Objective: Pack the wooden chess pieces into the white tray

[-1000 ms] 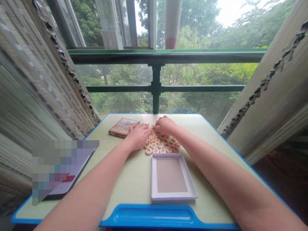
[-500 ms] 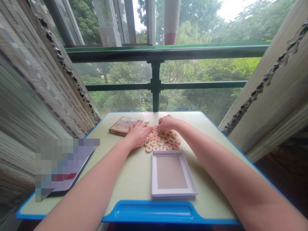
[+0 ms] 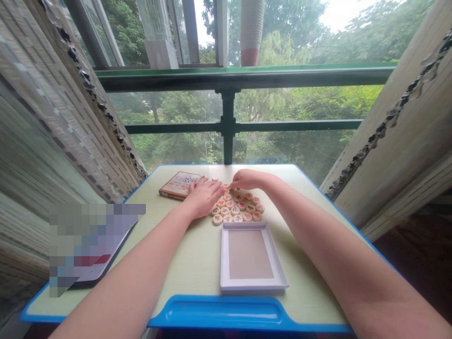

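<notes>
Wooden xiangqi pieces (image 3: pixel 235 210) with red and black characters lie grouped on the table, mostly in one layer. My left hand (image 3: pixel 205 197) rests flat at their left side, fingers stretched out over the edge of the group and covering some pieces. At the back right, my right hand (image 3: pixel 244 179) is closed, its fingers curled downward and the tips beside a red-marked piece at the far edge. What its fingertips hold, if anything, is hidden. A white open box tray (image 3: pixel 224 263) lies just in front of the pieces.
A flat box with a printed cover (image 3: pixel 176 183) lies behind my left hand. A blurred-out flat object (image 3: pixel 102 249) is at the table's left. The pale table (image 3: pixel 176 278) has a blue edge and front handle. Curtains (image 3: pixel 81 94) hang at both sides; a green railing (image 3: pixel 282 75) stands beyond.
My right hand has shifted slightly left, its wrist bent higher. My left hand stays nearly in place. The view has moved a little.
</notes>
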Motion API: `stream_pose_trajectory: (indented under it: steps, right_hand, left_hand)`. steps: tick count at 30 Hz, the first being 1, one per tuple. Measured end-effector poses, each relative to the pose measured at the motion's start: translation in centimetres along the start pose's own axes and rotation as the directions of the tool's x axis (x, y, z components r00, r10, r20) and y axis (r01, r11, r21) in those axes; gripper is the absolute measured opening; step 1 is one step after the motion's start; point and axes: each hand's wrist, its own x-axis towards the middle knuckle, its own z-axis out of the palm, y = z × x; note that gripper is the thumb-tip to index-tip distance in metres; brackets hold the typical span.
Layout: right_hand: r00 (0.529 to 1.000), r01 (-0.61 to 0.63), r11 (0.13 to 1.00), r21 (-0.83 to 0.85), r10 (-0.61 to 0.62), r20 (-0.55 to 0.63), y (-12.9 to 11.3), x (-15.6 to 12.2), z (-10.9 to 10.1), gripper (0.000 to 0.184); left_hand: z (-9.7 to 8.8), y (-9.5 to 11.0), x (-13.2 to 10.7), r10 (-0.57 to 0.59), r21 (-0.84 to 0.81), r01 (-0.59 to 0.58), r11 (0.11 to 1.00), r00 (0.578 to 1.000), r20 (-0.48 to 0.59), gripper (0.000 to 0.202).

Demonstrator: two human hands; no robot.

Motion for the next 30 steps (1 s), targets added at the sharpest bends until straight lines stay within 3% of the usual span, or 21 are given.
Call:
stream_pose_trajectory:
  steps: [14, 17, 25, 30]
  right_hand:
    - [0.988, -0.125, 0.987, -0.101, 0.115, -0.103, 0.1, 0.6, 1.2, 0.041]
    - [0.985, -0.119, 0.988, -0.098, 0.105, -0.136, 0.0, 0.4, 1.0, 0.038]
    - [0.971, 0.156, 0.988, -0.014, -0.156, -0.182, -1.9, 0.1, 1.2, 0.025]
    - [0.911, 0.207, 0.97, -0.129, -0.239, -0.335, -1.9, 1.8, 3.1, 0.034]
  left_hand:
    - [0.0, 0.1, 0.0, -0.016, 0.089, 0.021, 0.996, 0.998, -0.055, 0.062]
    - [-0.1, 0.2, -0.1, -0.021, 0.118, 0.031, 0.993, 0.996, -0.087, 0.054]
    - [0.0, 0.5, -0.2, -0.032, 0.128, 0.054, 0.99, 0.984, -0.174, 0.036]
    - [-0.2, 0.6, -0.2, -0.048, 0.098, 0.07, 0.993, 0.977, -0.207, 0.032]
